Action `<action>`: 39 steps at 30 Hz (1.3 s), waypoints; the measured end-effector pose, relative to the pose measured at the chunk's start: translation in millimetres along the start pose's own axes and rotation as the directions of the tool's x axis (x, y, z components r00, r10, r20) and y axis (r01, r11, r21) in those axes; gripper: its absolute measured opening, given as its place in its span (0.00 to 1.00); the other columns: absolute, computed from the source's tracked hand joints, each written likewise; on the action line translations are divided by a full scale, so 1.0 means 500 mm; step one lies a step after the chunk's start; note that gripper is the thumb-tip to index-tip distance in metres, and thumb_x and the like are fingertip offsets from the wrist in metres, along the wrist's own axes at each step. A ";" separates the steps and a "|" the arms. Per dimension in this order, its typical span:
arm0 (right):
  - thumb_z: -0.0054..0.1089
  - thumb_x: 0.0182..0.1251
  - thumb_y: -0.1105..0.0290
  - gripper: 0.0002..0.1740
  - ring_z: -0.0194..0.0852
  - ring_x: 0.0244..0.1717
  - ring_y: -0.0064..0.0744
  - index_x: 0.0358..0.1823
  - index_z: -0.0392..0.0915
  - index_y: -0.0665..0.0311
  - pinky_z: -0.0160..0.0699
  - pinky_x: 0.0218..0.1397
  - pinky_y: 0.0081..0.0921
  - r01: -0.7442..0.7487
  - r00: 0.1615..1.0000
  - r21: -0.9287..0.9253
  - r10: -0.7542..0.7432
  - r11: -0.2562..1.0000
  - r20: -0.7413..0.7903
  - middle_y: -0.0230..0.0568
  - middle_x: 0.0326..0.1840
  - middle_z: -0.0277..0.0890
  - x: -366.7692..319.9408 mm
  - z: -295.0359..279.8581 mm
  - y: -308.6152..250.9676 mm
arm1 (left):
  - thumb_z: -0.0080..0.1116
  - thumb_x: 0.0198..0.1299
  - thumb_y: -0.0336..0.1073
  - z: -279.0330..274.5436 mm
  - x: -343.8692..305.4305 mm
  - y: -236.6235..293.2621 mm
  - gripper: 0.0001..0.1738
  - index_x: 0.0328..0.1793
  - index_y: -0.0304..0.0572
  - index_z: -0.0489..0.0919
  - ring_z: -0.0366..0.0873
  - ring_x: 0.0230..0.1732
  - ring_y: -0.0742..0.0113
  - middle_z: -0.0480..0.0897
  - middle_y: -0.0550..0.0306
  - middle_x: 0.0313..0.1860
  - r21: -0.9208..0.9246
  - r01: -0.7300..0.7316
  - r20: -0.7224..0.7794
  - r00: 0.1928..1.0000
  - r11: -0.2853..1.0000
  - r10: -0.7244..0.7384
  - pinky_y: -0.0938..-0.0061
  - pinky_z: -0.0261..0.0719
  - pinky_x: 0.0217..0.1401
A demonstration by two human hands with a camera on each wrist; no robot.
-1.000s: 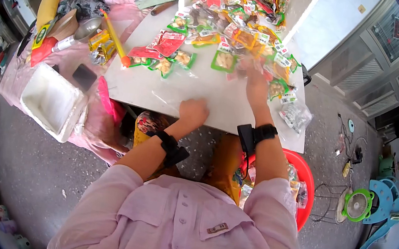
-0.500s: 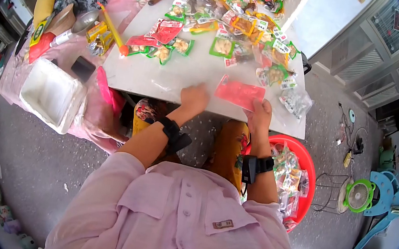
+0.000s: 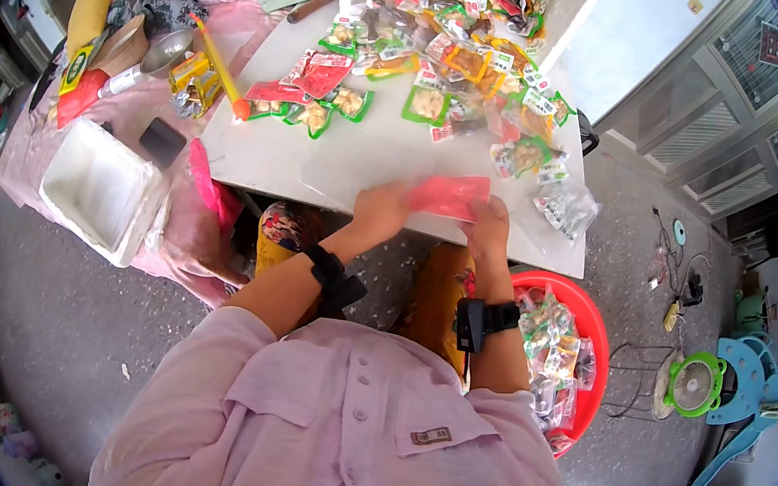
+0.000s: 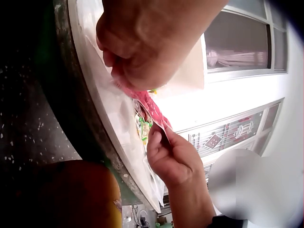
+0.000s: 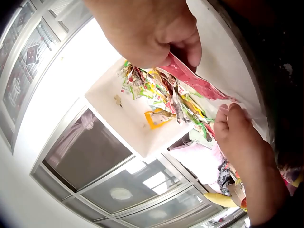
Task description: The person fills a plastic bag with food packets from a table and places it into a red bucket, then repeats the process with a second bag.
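Observation:
A flat red packet (image 3: pixel 450 196) is stretched between both hands, low over the front edge of the pale table. My right hand (image 3: pixel 487 228) pinches its right end between thumb and fingers, seen close up in the right wrist view. At the other end, my left hand (image 3: pixel 381 213) has its fingers curled, with thumb and fingertips at the packet's tip (image 5: pixel 224 98). Clear plastic film (image 5: pixel 256 118) lies by the left fingers. Further back, a small group of red and green-edged food packets (image 3: pixel 315 96) lies left of the hands.
A white foam box (image 3: pixel 575 22) spills many food packets (image 3: pixel 454 45) onto the table (image 3: pixel 362 146). A clear bag (image 3: pixel 565 210) rests at the right edge. Below stands a red tub (image 3: pixel 600 369) of packets. An emptied-looking foam tray (image 3: pixel 101 190) and a pink cloth are at left.
My right hand reached into the packets, drew the red packet back toward the front edge, then moved it left. The left hand stayed near its spot and now meets the packet's left end.

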State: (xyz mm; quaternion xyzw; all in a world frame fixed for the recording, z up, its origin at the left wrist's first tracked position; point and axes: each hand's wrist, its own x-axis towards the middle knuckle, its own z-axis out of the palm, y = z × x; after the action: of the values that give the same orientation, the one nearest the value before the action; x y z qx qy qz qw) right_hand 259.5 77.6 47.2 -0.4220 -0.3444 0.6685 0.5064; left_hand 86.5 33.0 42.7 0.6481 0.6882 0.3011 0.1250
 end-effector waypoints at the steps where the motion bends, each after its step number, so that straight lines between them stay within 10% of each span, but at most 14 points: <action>1: 0.43 0.58 0.72 0.03 0.71 0.28 0.24 0.32 0.67 0.61 0.72 0.26 0.23 0.012 1.000 0.017 -0.011 1.000 -0.013 0.32 0.30 0.71 0.003 0.005 0.009 | 0.47 0.45 0.34 -0.004 -0.003 0.008 0.07 0.32 0.43 0.70 0.72 0.30 0.49 0.75 0.49 0.25 -0.014 -0.026 -0.017 1.000 1.000 0.026 0.58 0.67 0.31; 6: 0.40 0.57 0.71 0.07 0.67 0.25 0.24 0.36 0.67 0.62 0.67 0.24 0.20 -0.020 0.995 0.051 0.025 0.999 -0.098 0.32 0.27 0.69 -0.007 0.067 0.059 | 0.46 0.45 0.32 -0.007 0.003 0.017 0.06 0.32 0.43 0.69 0.72 0.30 0.49 0.74 0.50 0.25 -0.032 -0.104 -0.089 0.991 0.994 0.101 0.58 0.67 0.30; 9: 0.40 0.58 0.70 0.08 0.68 0.21 0.23 0.38 0.66 0.62 0.68 0.20 0.19 -0.085 0.976 -0.280 0.136 0.956 0.168 0.31 0.25 0.70 0.018 0.060 0.069 | 0.46 0.44 0.31 -0.001 0.002 0.006 0.10 0.35 0.44 0.70 0.72 0.30 0.50 0.75 0.51 0.26 -0.037 -0.162 -0.141 0.978 0.986 0.155 0.59 0.68 0.30; 13: 0.43 0.54 0.68 0.10 0.68 0.16 0.26 0.30 0.70 0.69 0.66 0.18 0.23 0.112 0.983 -0.836 0.066 0.537 0.174 0.40 0.18 0.70 0.039 0.047 0.047 | 0.47 0.43 0.29 0.004 -0.006 -0.007 0.14 0.40 0.43 0.71 0.73 0.31 0.51 0.75 0.51 0.29 -0.017 -0.226 -0.202 0.955 0.974 0.218 0.60 0.69 0.31; 22: 0.39 0.52 0.73 0.10 0.69 0.17 0.28 0.29 0.71 0.70 0.68 0.20 0.24 0.066 0.962 -0.624 0.117 0.779 0.248 0.41 0.17 0.70 0.038 0.094 0.070 | 0.47 0.43 0.28 -0.001 -0.013 -0.009 0.14 0.39 0.40 0.72 0.73 0.32 0.53 0.76 0.51 0.30 -0.051 -0.281 -0.179 0.947 0.958 0.268 0.62 0.70 0.32; 25: 0.39 0.51 0.76 0.09 0.69 0.18 0.26 0.28 0.70 0.69 0.70 0.21 0.22 0.346 0.927 -0.696 -0.118 0.629 0.355 0.39 0.19 0.70 0.066 0.097 0.095 | 0.47 0.43 0.28 0.006 -0.007 -0.006 0.12 0.37 0.40 0.72 0.73 0.31 0.52 0.76 0.51 0.27 -0.099 -0.285 -0.145 0.952 0.954 0.269 0.62 0.70 0.32; 31: 0.43 0.49 0.80 0.06 0.71 0.22 0.31 0.26 0.70 0.65 0.73 0.23 0.23 -0.141 0.934 -0.262 0.216 0.955 0.283 0.41 0.23 0.69 0.056 0.111 0.066 | 0.47 0.42 0.28 -0.010 -0.008 -0.006 0.10 0.34 0.39 0.72 0.73 0.29 0.51 0.75 0.50 0.25 -0.147 -0.296 -0.147 0.950 0.944 0.275 0.62 0.69 0.32; 34: 0.46 0.48 0.78 0.04 0.72 0.24 0.37 0.27 0.69 0.65 0.73 0.26 0.27 -0.067 0.943 -0.360 0.177 0.931 0.283 0.45 0.26 0.71 0.085 0.072 0.069 | 0.48 0.41 0.29 0.017 -0.012 -0.039 0.09 0.31 0.38 0.72 0.72 0.28 0.51 0.74 0.50 0.23 -0.042 -0.322 -0.148 0.938 0.946 0.313 0.61 0.68 0.30; 37: 0.46 0.47 0.76 0.07 0.72 0.30 0.43 0.30 0.69 0.65 0.72 0.33 0.32 0.569 0.781 -0.787 -0.454 0.238 0.428 0.48 0.30 0.72 0.165 0.009 0.052 | 0.49 0.39 0.30 0.036 -0.012 -0.061 0.08 0.29 0.39 0.72 0.70 0.26 0.51 0.73 0.51 0.21 0.041 -0.347 -0.164 0.922 0.937 0.349 0.59 0.66 0.28; 39: 0.48 0.46 0.74 0.10 0.70 0.34 0.47 0.33 0.69 0.64 0.69 0.38 0.36 0.448 0.741 -0.891 -0.584 0.065 0.330 0.47 0.33 0.72 0.213 -0.013 0.025 | 0.49 0.38 0.30 0.042 -0.012 -0.062 0.07 0.28 0.40 0.72 0.70 0.25 0.51 0.72 0.51 0.20 0.053 -0.344 -0.166 0.923 0.937 0.348 0.59 0.65 0.27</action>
State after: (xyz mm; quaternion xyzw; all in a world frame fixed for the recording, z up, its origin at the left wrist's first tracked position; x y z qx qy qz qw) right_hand 246.6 177.9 10.5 -0.5195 -0.7616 0.0808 0.3789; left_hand 73.6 33.1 7.1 0.7322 0.5745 0.3658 0.0022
